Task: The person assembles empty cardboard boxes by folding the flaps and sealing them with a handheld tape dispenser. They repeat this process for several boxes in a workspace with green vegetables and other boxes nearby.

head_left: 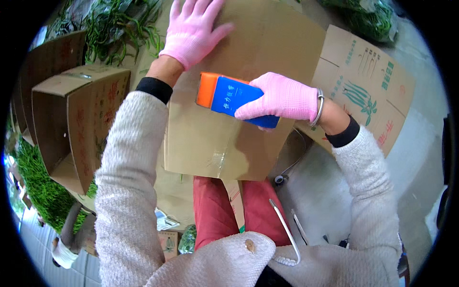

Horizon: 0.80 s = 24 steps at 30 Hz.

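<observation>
A large plain brown cardboard box (282, 33) stands in front of my legs, with a shiny strip of clear tape on its near edge. My left hand (193, 36), in a pink knit glove, lies with fingers spread on the far left part of the cardboard. My right hand (282, 98), gloved the same way, is wrapped round a blue and orange block-shaped hand tool (229, 98). The tool is over the middle of the cardboard, its orange end toward the left. Whether it touches the surface I cannot tell.
Open cardboard boxes (79, 115) stand at the left, beside heaped green vegetables (45, 191). Long green peppers (122, 31) lie far left. A printed carton (366, 81) is at the right. A bagged green heap (366, 19) sits far right. Another person (69, 244) is at lower left.
</observation>
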Each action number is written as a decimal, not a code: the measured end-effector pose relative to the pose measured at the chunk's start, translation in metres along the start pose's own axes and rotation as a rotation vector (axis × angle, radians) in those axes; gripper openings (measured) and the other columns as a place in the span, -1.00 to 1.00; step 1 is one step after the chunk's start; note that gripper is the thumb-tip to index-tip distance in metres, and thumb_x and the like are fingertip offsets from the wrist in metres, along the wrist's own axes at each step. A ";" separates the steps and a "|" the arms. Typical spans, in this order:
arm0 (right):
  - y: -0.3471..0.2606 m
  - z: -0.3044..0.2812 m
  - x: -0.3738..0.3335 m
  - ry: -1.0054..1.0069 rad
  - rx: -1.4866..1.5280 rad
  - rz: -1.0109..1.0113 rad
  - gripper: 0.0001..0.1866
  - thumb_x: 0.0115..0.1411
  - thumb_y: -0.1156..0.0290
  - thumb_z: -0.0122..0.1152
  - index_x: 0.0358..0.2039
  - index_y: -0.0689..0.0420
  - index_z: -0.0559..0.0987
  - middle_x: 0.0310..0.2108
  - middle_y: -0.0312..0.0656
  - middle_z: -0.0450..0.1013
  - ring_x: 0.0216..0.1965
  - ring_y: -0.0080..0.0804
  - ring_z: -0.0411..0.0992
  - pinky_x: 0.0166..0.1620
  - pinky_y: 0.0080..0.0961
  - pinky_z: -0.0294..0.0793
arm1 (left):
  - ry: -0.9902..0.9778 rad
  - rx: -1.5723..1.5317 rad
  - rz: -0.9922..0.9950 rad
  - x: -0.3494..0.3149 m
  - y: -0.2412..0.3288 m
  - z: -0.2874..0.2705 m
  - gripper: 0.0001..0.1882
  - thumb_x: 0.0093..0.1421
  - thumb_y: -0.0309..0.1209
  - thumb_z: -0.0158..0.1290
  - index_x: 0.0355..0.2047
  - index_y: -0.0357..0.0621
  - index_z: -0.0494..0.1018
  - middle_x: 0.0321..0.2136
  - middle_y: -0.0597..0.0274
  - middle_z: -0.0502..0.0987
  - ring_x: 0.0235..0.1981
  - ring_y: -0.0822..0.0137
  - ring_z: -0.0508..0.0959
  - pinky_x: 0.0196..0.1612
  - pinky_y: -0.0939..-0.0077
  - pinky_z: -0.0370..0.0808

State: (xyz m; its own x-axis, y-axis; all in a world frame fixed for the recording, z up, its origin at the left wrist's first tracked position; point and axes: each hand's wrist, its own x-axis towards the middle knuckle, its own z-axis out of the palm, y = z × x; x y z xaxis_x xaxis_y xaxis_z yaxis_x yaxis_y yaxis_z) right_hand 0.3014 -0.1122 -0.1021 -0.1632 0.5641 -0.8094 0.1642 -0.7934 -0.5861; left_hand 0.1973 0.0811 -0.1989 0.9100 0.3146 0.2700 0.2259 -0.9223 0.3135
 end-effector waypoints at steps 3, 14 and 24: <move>0.053 -0.020 -0.026 0.022 -0.081 -0.077 -0.44 0.04 -0.08 0.38 -0.34 0.26 0.62 -0.50 -0.16 0.55 -0.43 -0.41 0.54 -0.27 -0.45 0.52 | -0.029 0.198 0.099 -0.002 -0.002 0.020 -0.29 0.28 -0.02 0.08 0.37 0.04 0.20 0.37 0.08 0.21 0.39 0.01 0.17 0.39 0.06 0.09; 0.310 -0.087 -0.134 0.132 0.038 0.402 -0.51 -0.02 0.05 0.47 -0.33 0.28 0.65 -0.45 -0.19 0.58 -0.44 -0.43 0.57 -0.34 -0.44 0.56 | -0.096 0.076 0.135 0.001 -0.009 0.021 -0.28 0.26 -0.09 0.06 0.38 -0.02 0.18 0.37 0.06 0.19 0.40 -0.02 0.13 0.41 0.01 0.01; 0.233 0.045 0.107 0.634 0.088 0.548 -0.60 0.33 0.11 -0.05 0.06 -0.03 0.57 -0.02 -0.06 0.58 0.00 0.04 0.53 -0.02 -0.14 0.47 | 0.059 -0.265 -0.314 -0.018 -0.064 0.027 -0.25 0.36 -0.07 0.00 0.41 -0.17 0.07 0.38 -0.03 0.15 0.38 0.00 0.16 0.40 0.20 0.09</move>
State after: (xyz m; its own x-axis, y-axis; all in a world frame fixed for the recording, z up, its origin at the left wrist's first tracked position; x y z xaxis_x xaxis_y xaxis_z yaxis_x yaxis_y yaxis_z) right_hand 0.2782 -0.2471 -0.3234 0.4989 0.0942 -0.8615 -0.0200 -0.9926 -0.1201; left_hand 0.1757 0.1287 -0.2485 0.7879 0.5911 0.1725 0.3853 -0.6919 0.6107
